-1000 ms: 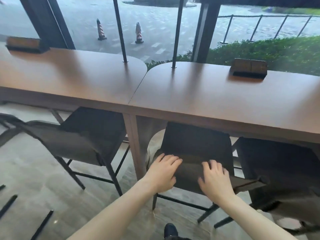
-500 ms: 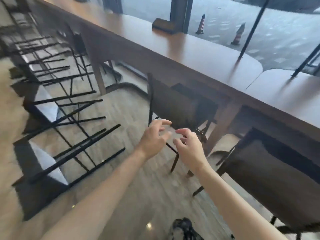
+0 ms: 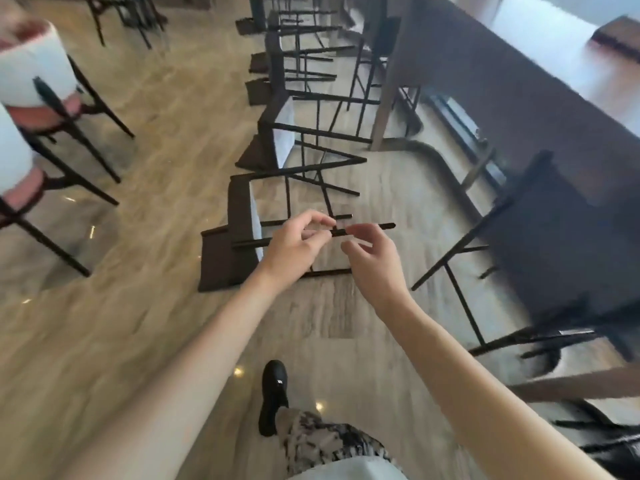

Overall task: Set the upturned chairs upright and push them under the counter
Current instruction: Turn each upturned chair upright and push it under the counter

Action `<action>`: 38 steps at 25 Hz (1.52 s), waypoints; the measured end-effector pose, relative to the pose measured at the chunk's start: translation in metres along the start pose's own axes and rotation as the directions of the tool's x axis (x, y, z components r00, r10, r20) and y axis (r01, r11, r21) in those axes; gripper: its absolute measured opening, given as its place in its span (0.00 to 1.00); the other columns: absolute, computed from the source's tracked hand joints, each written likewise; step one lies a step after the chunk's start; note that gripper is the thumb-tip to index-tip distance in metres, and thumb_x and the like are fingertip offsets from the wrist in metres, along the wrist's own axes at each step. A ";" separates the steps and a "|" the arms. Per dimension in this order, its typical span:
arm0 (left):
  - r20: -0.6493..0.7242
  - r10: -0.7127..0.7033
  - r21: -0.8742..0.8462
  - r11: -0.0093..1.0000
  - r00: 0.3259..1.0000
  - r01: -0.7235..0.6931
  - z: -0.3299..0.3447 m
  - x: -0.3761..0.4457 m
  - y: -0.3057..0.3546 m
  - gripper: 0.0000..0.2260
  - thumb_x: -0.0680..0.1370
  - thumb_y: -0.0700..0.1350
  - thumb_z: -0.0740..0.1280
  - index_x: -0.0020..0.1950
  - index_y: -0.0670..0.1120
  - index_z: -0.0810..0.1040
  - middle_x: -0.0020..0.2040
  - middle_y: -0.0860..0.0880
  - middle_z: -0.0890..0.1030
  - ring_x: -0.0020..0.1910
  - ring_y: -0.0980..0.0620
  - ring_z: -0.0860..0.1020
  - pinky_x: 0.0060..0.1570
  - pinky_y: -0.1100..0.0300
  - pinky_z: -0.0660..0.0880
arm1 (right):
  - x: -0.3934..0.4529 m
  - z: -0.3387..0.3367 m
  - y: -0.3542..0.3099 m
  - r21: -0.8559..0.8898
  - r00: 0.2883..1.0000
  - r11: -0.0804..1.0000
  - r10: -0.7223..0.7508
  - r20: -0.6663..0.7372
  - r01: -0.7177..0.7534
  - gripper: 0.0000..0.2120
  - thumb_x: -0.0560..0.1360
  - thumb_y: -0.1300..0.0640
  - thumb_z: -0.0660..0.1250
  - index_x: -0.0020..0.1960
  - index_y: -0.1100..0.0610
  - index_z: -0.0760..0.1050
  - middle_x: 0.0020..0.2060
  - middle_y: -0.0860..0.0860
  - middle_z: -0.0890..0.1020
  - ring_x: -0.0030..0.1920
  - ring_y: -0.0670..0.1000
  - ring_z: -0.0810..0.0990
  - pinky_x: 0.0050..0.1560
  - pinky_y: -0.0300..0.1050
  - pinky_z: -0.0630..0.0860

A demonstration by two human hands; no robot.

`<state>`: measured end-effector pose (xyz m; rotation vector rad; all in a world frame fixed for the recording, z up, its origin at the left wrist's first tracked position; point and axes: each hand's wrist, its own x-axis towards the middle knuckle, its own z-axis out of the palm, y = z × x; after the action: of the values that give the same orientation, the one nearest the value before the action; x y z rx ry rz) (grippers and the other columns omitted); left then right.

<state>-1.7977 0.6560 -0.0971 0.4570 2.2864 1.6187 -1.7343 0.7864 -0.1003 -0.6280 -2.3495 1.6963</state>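
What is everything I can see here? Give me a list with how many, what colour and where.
Tipped-over chairs: at least three, dark brown seats with black legs, lying in a row on the floor mid-frame.
Upright chair: one, dark, pushed under the counter at right.
Counter: one, brown wood, along the right side.
Small box: one, brown, on the counter top right.
Other chairs: several, black legs, far left, blurred.
Floor: beige, glossy.
Shoe: one, black, bottom centre.
Left hand: fingers loosely curled, just in front of the nearest chair's leg; holds nothing clearly.
Right hand: likewise, beside it.
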 end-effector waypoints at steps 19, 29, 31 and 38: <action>-0.380 -0.316 -0.206 0.945 0.870 0.253 -0.325 0.150 -0.132 0.08 0.78 0.42 0.64 0.48 0.52 0.82 0.50 0.53 0.84 0.51 0.54 0.82 0.56 0.48 0.77 | 0.209 0.341 -0.097 -0.108 0.933 0.991 0.106 0.343 -0.073 0.12 0.76 0.58 0.63 0.59 0.53 0.76 0.55 0.52 0.80 0.55 0.50 0.79 0.55 0.46 0.77; -0.267 -0.293 -0.278 0.935 0.918 0.218 -0.407 0.227 -0.170 0.09 0.80 0.40 0.62 0.49 0.47 0.82 0.52 0.51 0.84 0.48 0.55 0.83 0.52 0.55 0.77 | 0.253 0.443 -0.125 -0.066 0.945 0.990 0.142 0.295 -0.128 0.12 0.75 0.57 0.63 0.58 0.53 0.76 0.51 0.45 0.80 0.49 0.40 0.77 0.41 0.28 0.67; -0.197 -0.273 -0.260 0.941 0.942 0.218 -0.442 0.247 -0.180 0.09 0.80 0.40 0.62 0.49 0.47 0.82 0.51 0.51 0.85 0.50 0.54 0.83 0.51 0.56 0.78 | 0.265 0.477 -0.138 -0.046 0.959 0.988 0.157 0.235 -0.150 0.11 0.76 0.55 0.63 0.58 0.52 0.76 0.50 0.44 0.79 0.46 0.37 0.76 0.38 0.27 0.67; 0.018 -0.234 -0.147 0.961 0.972 0.234 -0.577 0.310 -0.224 0.10 0.80 0.42 0.62 0.46 0.51 0.82 0.51 0.51 0.85 0.51 0.53 0.83 0.52 0.55 0.76 | 0.294 0.616 -0.186 0.098 0.964 0.960 0.256 0.076 -0.262 0.10 0.76 0.54 0.63 0.57 0.52 0.75 0.48 0.43 0.79 0.47 0.39 0.77 0.44 0.35 0.72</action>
<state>-2.3393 0.2267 -0.1443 0.1440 2.1082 1.6508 -2.2746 0.3343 -0.1626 -0.9096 -2.2806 1.9627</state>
